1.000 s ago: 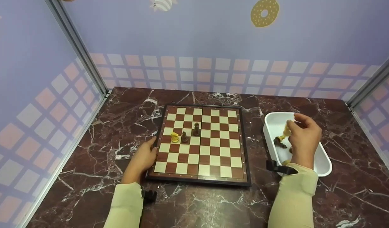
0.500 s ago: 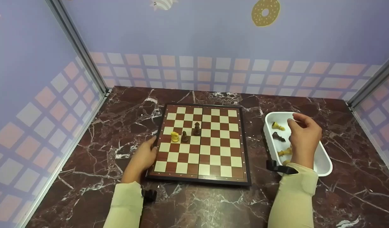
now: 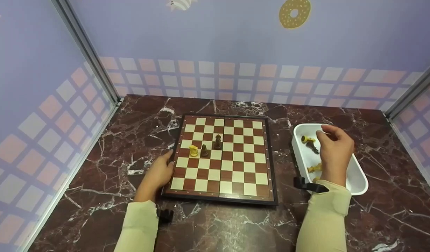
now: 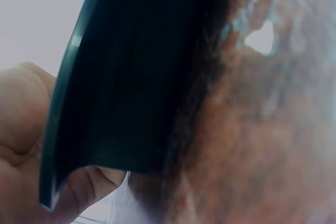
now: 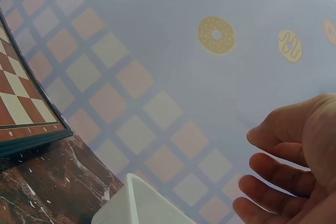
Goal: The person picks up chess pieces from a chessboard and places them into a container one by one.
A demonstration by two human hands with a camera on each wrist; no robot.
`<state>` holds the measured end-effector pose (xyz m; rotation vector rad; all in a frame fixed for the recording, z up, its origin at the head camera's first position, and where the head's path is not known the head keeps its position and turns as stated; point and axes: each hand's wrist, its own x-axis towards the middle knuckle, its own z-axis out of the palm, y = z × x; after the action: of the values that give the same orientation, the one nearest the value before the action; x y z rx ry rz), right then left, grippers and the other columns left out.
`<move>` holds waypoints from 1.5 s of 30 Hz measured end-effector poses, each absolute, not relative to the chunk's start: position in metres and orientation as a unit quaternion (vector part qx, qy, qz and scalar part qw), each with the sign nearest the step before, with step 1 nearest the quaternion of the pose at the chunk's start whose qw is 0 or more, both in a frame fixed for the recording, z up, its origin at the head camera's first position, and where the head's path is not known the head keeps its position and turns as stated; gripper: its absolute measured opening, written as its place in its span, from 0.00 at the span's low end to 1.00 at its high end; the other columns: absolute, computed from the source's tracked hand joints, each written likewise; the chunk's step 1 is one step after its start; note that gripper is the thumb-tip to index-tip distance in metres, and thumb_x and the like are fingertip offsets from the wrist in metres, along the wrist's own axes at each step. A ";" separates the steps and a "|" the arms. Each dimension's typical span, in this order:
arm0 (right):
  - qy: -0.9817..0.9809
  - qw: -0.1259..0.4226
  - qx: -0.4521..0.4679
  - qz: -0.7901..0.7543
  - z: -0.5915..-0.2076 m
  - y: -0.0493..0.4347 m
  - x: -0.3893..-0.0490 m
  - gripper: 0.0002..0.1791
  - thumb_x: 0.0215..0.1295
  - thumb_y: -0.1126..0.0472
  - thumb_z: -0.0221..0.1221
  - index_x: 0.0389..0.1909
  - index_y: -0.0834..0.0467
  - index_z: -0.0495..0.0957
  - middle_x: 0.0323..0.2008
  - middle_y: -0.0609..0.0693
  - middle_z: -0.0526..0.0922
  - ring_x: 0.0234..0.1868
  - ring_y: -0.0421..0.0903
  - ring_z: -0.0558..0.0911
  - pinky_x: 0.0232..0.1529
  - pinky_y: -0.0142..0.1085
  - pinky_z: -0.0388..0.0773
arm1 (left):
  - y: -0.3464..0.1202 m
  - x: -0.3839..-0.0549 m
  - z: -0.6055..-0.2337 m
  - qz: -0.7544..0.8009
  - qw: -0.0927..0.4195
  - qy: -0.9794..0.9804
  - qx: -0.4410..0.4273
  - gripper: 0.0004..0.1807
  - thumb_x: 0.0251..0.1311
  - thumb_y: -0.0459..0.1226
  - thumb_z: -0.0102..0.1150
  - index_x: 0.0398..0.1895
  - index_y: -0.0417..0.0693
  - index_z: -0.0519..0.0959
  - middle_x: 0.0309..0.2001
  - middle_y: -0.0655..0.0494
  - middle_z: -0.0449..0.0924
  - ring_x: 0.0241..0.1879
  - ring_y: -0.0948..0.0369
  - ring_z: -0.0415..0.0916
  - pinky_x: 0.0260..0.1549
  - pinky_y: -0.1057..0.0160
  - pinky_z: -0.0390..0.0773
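Note:
My left hand (image 3: 159, 173) rests at the left edge of the folding chessboard (image 3: 244, 203), fingertips and thumb at the rim; in the left wrist view the board's dark side hides part of it. On the squares stand a yellow knight (image 3: 193, 151), a short dark chess piece (image 3: 204, 151) and a taller dark chess piece (image 3: 218, 142). Above the white tray (image 3: 361, 183) hangs my right hand (image 3: 335, 150), fingers loosely bent. The right wrist view shows nothing between thumb and fingers. Beneath lie a yellow piece (image 3: 305, 139), a dark piece (image 3: 313, 147) and another yellow piece (image 3: 314, 168).
The brown marbled table (image 3: 218, 227) carries both board and tray, with a strip of tabletop between them. A patterned wall (image 3: 215, 38) closes off the back. Side panels stand left and right, joined by metal posts (image 3: 85, 49). My right forearm covers part of the tray.
A yellow piece at the right fingertips a second ago now lies in the tray. The dark piece has shifted among the others. My left hand and the board pieces have stayed put.

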<state>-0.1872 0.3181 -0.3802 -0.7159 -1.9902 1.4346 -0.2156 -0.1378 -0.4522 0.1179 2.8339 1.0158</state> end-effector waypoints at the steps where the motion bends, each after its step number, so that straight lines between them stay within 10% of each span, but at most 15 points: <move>1: -0.747 0.287 -0.267 0.536 -0.380 0.318 -0.187 0.14 0.52 0.57 0.63 0.41 0.53 0.82 0.36 0.44 0.81 0.35 0.35 0.76 0.36 0.26 0.71 | -0.137 -0.215 -0.452 0.338 0.063 0.938 0.039 0.28 0.64 0.34 0.42 0.68 0.41 0.56 0.64 0.36 0.61 0.64 0.43 0.59 0.62 0.45 0.59; 27: -0.773 0.267 -0.178 0.547 -0.378 0.296 -0.194 0.15 0.53 0.57 0.63 0.44 0.52 0.80 0.36 0.43 0.81 0.30 0.34 0.78 0.23 0.24 0.75 | -0.139 -0.215 -0.452 0.337 0.066 0.938 0.043 0.28 0.65 0.34 0.42 0.68 0.41 0.55 0.64 0.36 0.60 0.64 0.43 0.58 0.62 0.45 0.59; 45: -0.793 0.255 -0.154 0.531 -0.377 0.279 -0.195 0.14 0.54 0.56 0.63 0.43 0.50 0.80 0.40 0.46 0.82 0.41 0.35 0.78 0.38 0.25 0.73 | -0.138 -0.215 -0.452 0.340 0.069 0.937 0.045 0.28 0.65 0.34 0.42 0.68 0.41 0.55 0.64 0.36 0.61 0.64 0.43 0.59 0.62 0.45 0.60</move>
<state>-0.1953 0.2790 -0.3767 -0.4175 -2.1541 1.4427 -0.2147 -0.1381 -0.4517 0.1342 2.8209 1.0228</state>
